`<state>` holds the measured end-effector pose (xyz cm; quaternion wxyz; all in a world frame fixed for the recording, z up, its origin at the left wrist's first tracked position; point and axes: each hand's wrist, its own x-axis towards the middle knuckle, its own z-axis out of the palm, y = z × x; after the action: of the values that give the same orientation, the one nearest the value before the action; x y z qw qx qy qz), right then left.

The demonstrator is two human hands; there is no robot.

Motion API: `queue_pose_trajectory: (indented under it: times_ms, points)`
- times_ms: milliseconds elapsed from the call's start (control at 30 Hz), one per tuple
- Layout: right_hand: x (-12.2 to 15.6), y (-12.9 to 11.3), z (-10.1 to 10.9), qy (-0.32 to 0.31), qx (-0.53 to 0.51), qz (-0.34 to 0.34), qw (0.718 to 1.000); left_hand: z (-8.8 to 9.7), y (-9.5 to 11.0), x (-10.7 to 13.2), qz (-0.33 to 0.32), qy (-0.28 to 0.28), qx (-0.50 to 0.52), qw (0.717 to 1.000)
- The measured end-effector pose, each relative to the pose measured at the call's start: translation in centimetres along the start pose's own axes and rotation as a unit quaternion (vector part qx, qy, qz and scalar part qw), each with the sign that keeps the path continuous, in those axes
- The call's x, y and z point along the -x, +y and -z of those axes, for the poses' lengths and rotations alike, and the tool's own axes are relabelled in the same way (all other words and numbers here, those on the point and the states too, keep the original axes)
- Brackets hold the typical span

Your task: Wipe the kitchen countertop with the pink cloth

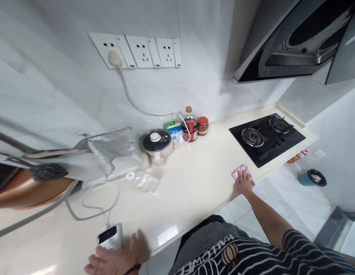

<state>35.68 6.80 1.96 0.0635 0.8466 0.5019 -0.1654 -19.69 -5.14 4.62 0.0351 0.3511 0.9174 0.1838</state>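
My right hand (243, 184) presses a pink cloth (240, 169) onto the cream countertop (191, 183), close to the front edge and just left of the gas hob (269, 137). My left hand (117, 260) is spread open at the lower left, beside a white device with a dark screen (111, 236). Its fingers are around the near end of the device, and I cannot tell whether they touch it. A white cable (117, 194) runs from the device. Farther back, a clear plastic bottle (143, 181) lies on its side.
A small lidded electric pot (157, 143), a dark sauce bottle (190, 128), a red-lidded jar (203, 126) and a white-blue packet (176, 133) stand by the wall. A silver cloth (114, 147) hangs at left. The range hood (292, 42) juts out above the hob.
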Motion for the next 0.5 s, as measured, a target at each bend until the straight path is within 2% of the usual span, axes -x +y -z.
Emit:
queue_pose_trajectory:
  times_ms: [67, 167, 233, 333, 433, 500]
  points:
    - [-0.4, -0.6, 0.0, 0.0, -0.013, -0.005, 1.0, 0.5, -0.1, -0.9, 0.058, -0.003, -0.005, 0.998]
    - [-0.4, -0.6, -0.2, -0.002, -0.015, 0.001, 1.0, 0.7, -0.1, -2.1, 0.094, -0.04, -0.008, 0.995]
    - [-0.2, -0.2, -0.5, -0.005, -0.008, 0.01, 1.0, 0.6, -0.4, -2.7, 0.107, -0.029, -0.004, 0.994]
    - [0.2, 0.6, -1.5, -0.002, 0.014, 0.033, 0.999, 0.5, -1.1, -2.7, 0.111, 0.021, 0.005, 0.994]
    - [0.6, 1.2, -3.1, 0.003, 0.03, 0.078, 0.997, 0.1, -1.2, -1.4, 0.053, 0.037, 0.042, 0.997]
    - [0.7, 1.4, -4.4, 0.002, 0.034, 0.117, 0.993, -0.7, -0.4, -0.3, -0.03, 0.001, 0.108, 0.994]
